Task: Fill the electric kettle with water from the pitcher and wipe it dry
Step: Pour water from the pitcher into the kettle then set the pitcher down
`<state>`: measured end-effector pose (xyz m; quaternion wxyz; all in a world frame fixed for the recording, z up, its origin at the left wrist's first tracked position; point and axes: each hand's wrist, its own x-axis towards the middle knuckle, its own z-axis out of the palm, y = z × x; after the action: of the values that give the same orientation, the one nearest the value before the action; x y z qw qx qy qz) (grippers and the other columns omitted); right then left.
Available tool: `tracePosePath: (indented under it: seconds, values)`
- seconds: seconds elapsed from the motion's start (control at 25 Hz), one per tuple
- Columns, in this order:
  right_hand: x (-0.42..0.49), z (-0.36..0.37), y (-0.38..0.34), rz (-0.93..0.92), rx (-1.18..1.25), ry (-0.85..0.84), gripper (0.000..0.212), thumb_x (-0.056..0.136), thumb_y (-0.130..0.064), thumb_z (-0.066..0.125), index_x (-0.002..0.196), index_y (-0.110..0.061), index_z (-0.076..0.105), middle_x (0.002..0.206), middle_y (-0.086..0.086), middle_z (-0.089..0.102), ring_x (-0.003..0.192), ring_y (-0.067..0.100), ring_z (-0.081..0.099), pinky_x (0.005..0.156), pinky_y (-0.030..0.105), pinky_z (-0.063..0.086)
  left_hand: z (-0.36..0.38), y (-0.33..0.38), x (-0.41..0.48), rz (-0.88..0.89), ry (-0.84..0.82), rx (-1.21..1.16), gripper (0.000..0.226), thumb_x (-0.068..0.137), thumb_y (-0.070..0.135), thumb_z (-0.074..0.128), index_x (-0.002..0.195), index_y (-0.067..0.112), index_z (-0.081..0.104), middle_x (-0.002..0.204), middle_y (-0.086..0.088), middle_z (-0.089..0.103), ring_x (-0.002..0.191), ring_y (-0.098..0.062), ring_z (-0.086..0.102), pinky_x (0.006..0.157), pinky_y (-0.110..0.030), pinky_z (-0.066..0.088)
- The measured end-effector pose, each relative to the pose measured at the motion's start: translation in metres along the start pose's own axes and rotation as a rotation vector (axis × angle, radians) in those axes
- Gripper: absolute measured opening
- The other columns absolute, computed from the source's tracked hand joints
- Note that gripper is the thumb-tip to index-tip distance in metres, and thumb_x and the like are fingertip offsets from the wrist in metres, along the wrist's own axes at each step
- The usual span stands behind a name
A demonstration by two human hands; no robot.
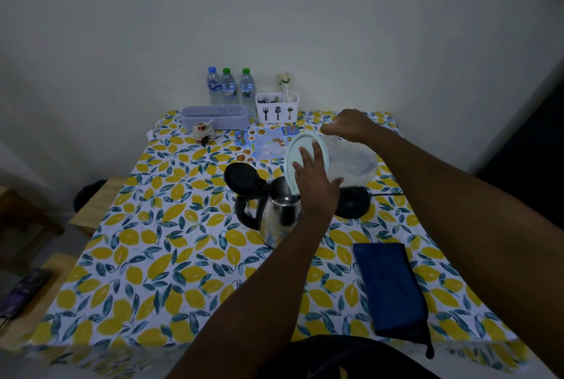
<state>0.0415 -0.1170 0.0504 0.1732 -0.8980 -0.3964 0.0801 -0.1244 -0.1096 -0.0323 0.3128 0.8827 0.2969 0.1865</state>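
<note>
A steel electric kettle [271, 217] with a black handle stands mid-table, its black lid [242, 177] flipped open to the left. A clear plastic pitcher [351, 162] is tipped on its side above the kettle, with its pale green lid [297, 146] facing the kettle's mouth. My right hand [348, 125] grips the pitcher from above at its handle. My left hand [314, 183] lies flat against the pale green lid, fingers spread. The black kettle base [354, 201] sits just right of the kettle, partly hidden by my hand. A folded dark blue cloth [390, 287] lies near the front right.
The lemon-print tablecloth [152, 256] covers the table. At the back stand three water bottles [229, 88], a white cutlery caddy [277, 110], a lilac box [213, 116], a small ceramic jar [203, 131] and a printed leaflet [262, 143]. The base's cord [387, 194] runs right.
</note>
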Motion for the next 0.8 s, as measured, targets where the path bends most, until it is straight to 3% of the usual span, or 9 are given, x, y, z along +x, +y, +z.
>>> tracePosePath:
  seconds: [0.48,0.8]
  values:
    - [-0.006,0.0,-0.001,0.04,0.046,0.005,0.048,0.075,-0.042,0.061,0.042,-0.016,0.036,0.046,0.002,0.038,0.045,0.016,0.036,0.05,0.031,0.028,-0.002,-0.005,0.002,0.034,-0.016,-0.018,0.101,0.085,0.038,0.068,0.152,0.021,-0.006,0.163,-0.014,0.001,0.146,-0.044,0.011,0.12,-0.049,0.012]
    - [-0.031,0.017,0.041,0.123,0.253,0.065,0.051,0.08,-0.037,0.062,0.046,-0.019,0.03,0.047,0.001,0.028,0.044,0.017,0.032,0.05,0.032,0.025,0.02,-0.008,0.001,0.151,-0.088,0.098,0.099,0.085,0.032,0.069,0.153,0.025,-0.004,0.163,-0.014,-0.001,0.144,-0.05,0.008,0.118,-0.052,0.02]
